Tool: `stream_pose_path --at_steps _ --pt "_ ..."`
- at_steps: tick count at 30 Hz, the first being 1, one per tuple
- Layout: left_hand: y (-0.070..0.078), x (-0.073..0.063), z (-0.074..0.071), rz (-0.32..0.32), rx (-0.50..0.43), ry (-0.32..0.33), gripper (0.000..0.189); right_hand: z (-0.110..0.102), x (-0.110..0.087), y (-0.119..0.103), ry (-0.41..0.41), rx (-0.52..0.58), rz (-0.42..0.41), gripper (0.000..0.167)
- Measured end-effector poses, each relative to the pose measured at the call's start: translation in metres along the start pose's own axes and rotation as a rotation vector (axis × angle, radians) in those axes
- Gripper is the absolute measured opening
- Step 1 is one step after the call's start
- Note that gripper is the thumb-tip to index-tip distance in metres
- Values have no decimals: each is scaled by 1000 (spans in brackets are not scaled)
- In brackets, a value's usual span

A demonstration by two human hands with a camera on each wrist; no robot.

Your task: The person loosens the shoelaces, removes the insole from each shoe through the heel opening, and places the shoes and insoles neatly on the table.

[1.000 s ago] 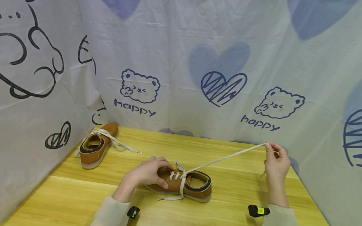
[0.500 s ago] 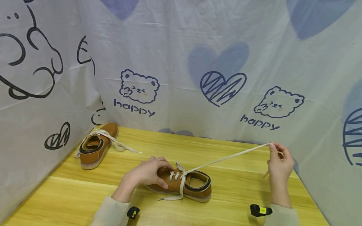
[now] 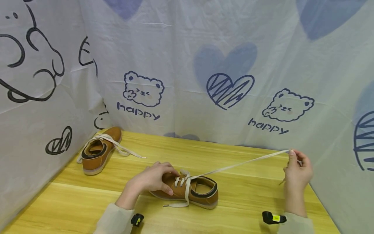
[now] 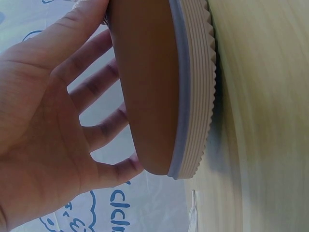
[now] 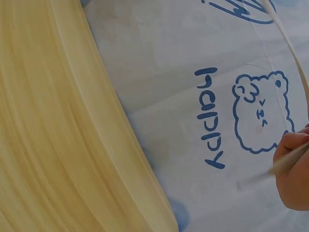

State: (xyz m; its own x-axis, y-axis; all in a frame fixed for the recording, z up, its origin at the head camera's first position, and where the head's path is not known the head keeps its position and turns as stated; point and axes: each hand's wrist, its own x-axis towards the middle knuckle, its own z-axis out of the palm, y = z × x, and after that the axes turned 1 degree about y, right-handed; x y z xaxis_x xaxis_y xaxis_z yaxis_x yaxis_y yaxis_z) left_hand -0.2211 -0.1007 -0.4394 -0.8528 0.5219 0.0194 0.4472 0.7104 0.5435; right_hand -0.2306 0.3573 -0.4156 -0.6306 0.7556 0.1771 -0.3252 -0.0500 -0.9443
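Observation:
A brown leather shoe (image 3: 204, 199) with off-white laces lies on its sole, toe to the left. My left hand (image 3: 155, 178) grips its front part, the thumb on the near side and the fingers over the far side. In the left wrist view, fingertips touch the brown upper (image 4: 149, 87) above the ribbed sole. My right hand (image 3: 298, 172) pinches one shoelace (image 3: 248, 161) between thumb and fingertips, drawn out in a long line to the right of the shoe. Its loose tip hangs below the hand. The other lace end (image 3: 179, 205) trails down the near side onto the table.
A matching brown shoe (image 3: 94, 162) stands at the back left, its laces loose and one end lying on the table. The yellow wood-grain table (image 3: 87, 208) meets a printed white cloth (image 3: 181, 110) at the back and sides. Black cameras sit on both wrists.
My right hand has moved to the right, carrying the lace farther from the shoe. The short lace loop at the top of the lacing sits lower. My left hand and the shoe have stayed put.

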Motion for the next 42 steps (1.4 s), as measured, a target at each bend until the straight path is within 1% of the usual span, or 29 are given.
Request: stream_pose_path --at_steps 4,9,13,17,22,24,28,33,37,42 --pt "0 0 0 0 8 0 62 -1 2 -1 -4 12 6 14" --pt "-1 1 1 -3 11 -6 62 2 -1 -3 -16 -3 26 14" --pt "-1 2 1 -4 13 -6 62 10 -6 -2 -52 -17 24 11" --pt "0 1 1 2 15 -3 62 23 -15 2 -119 -55 18 10" --pt "0 1 1 -2 13 -3 62 41 -33 9 -249 -174 3 18" --pt "0 1 1 -5 16 -3 61 48 -39 12 -307 -226 -23 23" --pt "0 1 1 -1 20 -1 62 58 -52 21 -407 -300 -68 25" --pt "1 1 0 -6 19 -2 62 69 -66 32 -545 -378 -109 24" --pt "1 1 0 -1 15 -4 62 76 -76 40 -679 -458 -114 23" --pt "-1 1 1 4 18 -5 63 82 -88 48 -866 -523 -116 18"
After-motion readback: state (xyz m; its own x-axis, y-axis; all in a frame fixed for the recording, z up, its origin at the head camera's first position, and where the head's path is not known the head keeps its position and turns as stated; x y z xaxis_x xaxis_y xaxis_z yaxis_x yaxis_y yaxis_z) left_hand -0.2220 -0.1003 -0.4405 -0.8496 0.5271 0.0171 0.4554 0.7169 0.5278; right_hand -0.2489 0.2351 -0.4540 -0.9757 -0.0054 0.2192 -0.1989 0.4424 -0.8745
